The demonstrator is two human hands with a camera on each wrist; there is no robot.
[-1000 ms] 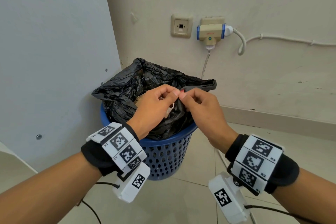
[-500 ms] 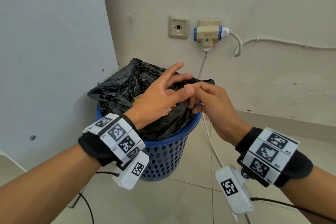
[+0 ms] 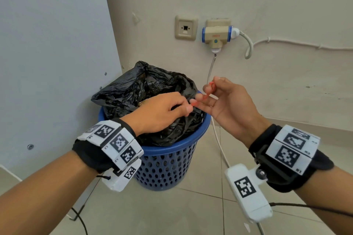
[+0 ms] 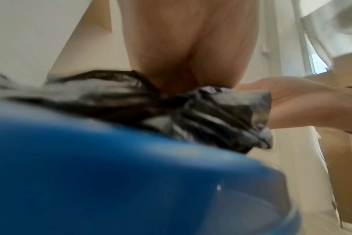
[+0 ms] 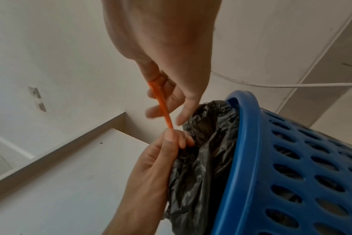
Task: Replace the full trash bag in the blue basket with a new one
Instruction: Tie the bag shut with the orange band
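A blue perforated basket (image 3: 166, 166) stands on the floor with a full black trash bag (image 3: 133, 89) bulging over its rim. My left hand (image 3: 183, 107) lies over the bag's right side, fingers curled on a bunched piece of the bag (image 4: 211, 114) and pinching one end of an orange rubber band (image 3: 205, 97). My right hand (image 3: 210, 91) is just right of it and a little higher, pinching the band's other end. In the right wrist view the band (image 5: 162, 105) runs taut from the right hand (image 5: 163, 89) down to the left hand (image 5: 171, 138), beside the basket (image 5: 251, 159).
The basket sits in a corner between a grey panel (image 3: 47, 63) on the left and a beige wall. A wall socket (image 3: 186, 29) and a plug adapter (image 3: 216, 34) hang above it. A white cable (image 3: 219, 139) drops past the basket's right side onto the tiled floor (image 3: 181, 212).
Half a second ago the left hand's fingers were spread; now they are curled down on the bag. The right hand has drawn away to the right and up, stretching the orange band.
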